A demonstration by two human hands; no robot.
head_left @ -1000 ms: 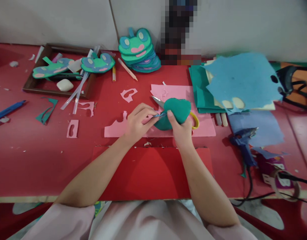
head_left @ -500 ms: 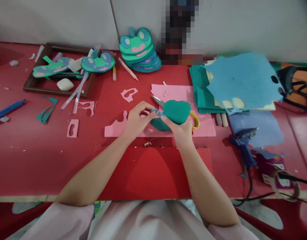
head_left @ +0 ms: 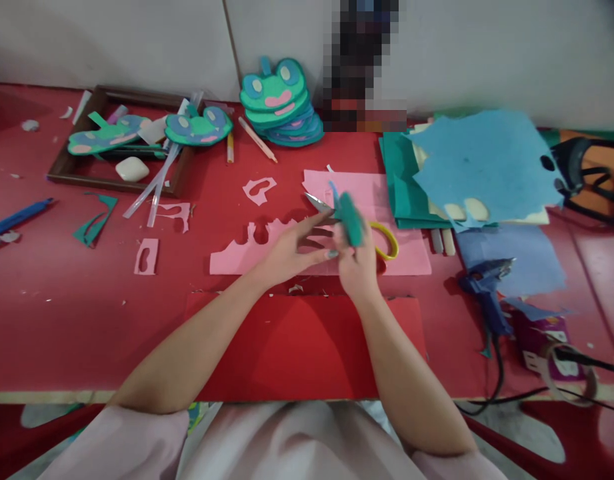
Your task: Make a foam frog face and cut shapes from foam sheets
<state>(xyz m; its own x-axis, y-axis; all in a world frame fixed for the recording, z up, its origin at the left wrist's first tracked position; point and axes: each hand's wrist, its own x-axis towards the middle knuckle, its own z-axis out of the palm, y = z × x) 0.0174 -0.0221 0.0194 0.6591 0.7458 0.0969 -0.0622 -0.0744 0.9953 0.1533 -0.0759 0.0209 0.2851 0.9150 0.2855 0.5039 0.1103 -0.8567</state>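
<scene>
Smeared by motion, a green felt cutout (head_left: 353, 221) with a thin blue strip on it is turned nearly edge-on in my right hand (head_left: 357, 267). The fingers of that hand are closed around its lower part. Just to the left, my left hand (head_left: 289, 253) holds nothing; its thumb and fingers are apart, pointing towards the cutout. Beneath both hands lies a pink felt sheet (head_left: 409, 250) with shapes cut from its edge. Scissors with a yellow handle (head_left: 394, 241) rest on the sheet, partly hidden behind my right hand.
Finished frog faces (head_left: 274, 100) are stacked by the wall. A wooden frame (head_left: 117, 183) at left holds more frogs. Felt sheets (head_left: 487, 160) lie at right, above a blue glue gun (head_left: 491, 297) with a cord. Pink scraps (head_left: 259, 191) and a red board (head_left: 307, 347) are nearby.
The green cutout has swung from lying broad-side up to nearly edge-on in my right hand. My left hand has let go of the blue strip, and its fingers have spread.
</scene>
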